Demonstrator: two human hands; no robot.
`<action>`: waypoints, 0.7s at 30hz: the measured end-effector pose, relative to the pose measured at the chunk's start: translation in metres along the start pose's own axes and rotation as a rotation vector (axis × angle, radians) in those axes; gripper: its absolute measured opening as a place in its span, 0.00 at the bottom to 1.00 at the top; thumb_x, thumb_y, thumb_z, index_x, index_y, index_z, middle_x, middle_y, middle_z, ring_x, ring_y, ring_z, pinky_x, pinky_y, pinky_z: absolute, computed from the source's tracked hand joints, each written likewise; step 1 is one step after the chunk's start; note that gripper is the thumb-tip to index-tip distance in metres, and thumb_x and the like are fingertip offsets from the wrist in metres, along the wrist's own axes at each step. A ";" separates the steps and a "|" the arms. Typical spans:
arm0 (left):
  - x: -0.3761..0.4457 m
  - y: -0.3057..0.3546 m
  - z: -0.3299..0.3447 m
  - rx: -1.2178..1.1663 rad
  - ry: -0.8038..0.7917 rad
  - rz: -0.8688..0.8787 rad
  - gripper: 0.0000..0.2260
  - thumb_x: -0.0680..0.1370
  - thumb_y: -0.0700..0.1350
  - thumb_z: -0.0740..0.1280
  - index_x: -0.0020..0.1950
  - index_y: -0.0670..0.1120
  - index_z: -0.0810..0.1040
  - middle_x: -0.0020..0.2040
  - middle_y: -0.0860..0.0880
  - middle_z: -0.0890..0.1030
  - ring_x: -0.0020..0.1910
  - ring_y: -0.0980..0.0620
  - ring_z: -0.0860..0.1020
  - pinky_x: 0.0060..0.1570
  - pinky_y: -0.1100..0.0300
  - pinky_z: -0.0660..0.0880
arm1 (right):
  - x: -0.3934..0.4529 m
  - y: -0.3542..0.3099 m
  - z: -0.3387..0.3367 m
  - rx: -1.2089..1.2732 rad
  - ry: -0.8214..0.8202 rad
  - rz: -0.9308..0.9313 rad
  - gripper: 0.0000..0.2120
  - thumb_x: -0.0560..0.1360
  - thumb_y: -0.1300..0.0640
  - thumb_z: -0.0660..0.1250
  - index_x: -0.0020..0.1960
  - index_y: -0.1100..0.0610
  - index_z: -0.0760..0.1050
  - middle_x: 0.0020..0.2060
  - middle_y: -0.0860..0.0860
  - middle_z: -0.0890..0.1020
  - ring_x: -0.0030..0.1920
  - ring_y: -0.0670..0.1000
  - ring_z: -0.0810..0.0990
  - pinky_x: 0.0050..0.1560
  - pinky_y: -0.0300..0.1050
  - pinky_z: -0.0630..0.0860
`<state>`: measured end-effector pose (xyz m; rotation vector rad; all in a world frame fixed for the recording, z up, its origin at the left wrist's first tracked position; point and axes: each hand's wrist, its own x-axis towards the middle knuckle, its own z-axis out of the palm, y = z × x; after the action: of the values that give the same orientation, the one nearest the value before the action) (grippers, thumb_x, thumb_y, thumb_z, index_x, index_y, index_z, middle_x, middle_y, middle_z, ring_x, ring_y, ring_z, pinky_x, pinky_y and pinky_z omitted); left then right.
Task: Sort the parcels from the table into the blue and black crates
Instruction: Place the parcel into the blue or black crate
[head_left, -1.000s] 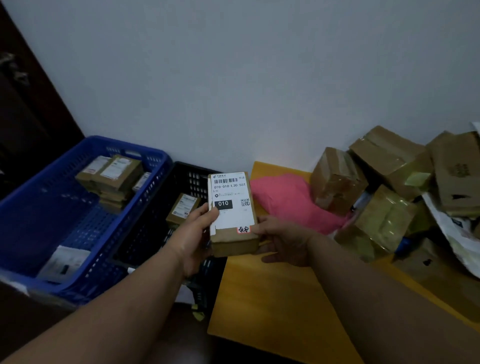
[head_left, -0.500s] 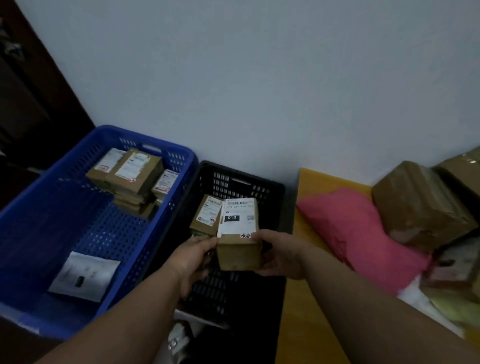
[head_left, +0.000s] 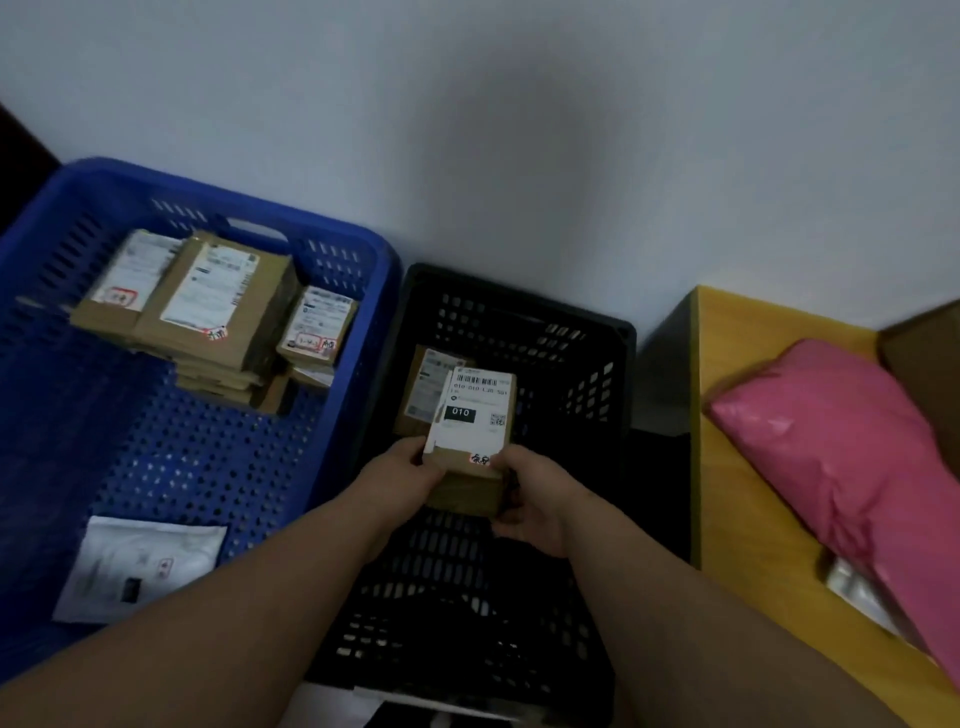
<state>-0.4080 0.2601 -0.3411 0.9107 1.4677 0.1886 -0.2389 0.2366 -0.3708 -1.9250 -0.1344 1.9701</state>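
— What have you got?
— My left hand (head_left: 402, 480) and right hand (head_left: 535, 501) both grip a cardboard parcel (head_left: 470, 441) labelled 010.
— Where?
— Above the black crate (head_left: 587, 343), over another parcel (head_left: 423, 389); the blue crate (head_left: 363, 291) sits alongside.

- blue crate (head_left: 358, 291): bright blue plastic, walls and floor pierced with a grid of slots and holes
- black crate (head_left: 618, 353): black, with the same slotted pattern
- held parcel (head_left: 470, 483): brown cardboard, white label with black barcode and a black "010" block
- table (head_left: 753, 519): yellow-orange
- mailer bag (head_left: 852, 467): pink
- wall (head_left: 519, 130): pale grey-white
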 end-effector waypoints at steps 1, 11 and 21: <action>0.009 -0.001 0.000 0.013 0.001 0.009 0.21 0.82 0.49 0.62 0.75 0.52 0.66 0.62 0.50 0.76 0.54 0.54 0.75 0.49 0.61 0.72 | 0.009 -0.003 0.001 -0.008 0.007 0.000 0.14 0.76 0.53 0.63 0.61 0.50 0.74 0.53 0.54 0.80 0.49 0.54 0.78 0.55 0.51 0.75; 0.091 -0.021 0.007 0.085 0.076 0.108 0.27 0.81 0.42 0.62 0.78 0.55 0.57 0.70 0.51 0.71 0.58 0.58 0.69 0.57 0.63 0.66 | 0.113 -0.028 0.026 -0.083 0.059 -0.032 0.15 0.78 0.59 0.58 0.64 0.51 0.72 0.58 0.53 0.79 0.57 0.55 0.77 0.49 0.51 0.75; 0.134 -0.048 0.026 0.373 0.119 0.054 0.34 0.81 0.39 0.59 0.80 0.54 0.43 0.78 0.56 0.33 0.78 0.53 0.48 0.76 0.55 0.54 | 0.172 -0.026 0.052 -0.088 -0.056 -0.203 0.31 0.72 0.59 0.70 0.73 0.48 0.67 0.59 0.50 0.82 0.58 0.52 0.81 0.64 0.53 0.76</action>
<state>-0.3835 0.3014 -0.4775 1.2584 1.6196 0.0063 -0.2831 0.3281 -0.5218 -1.8299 -0.4209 1.9117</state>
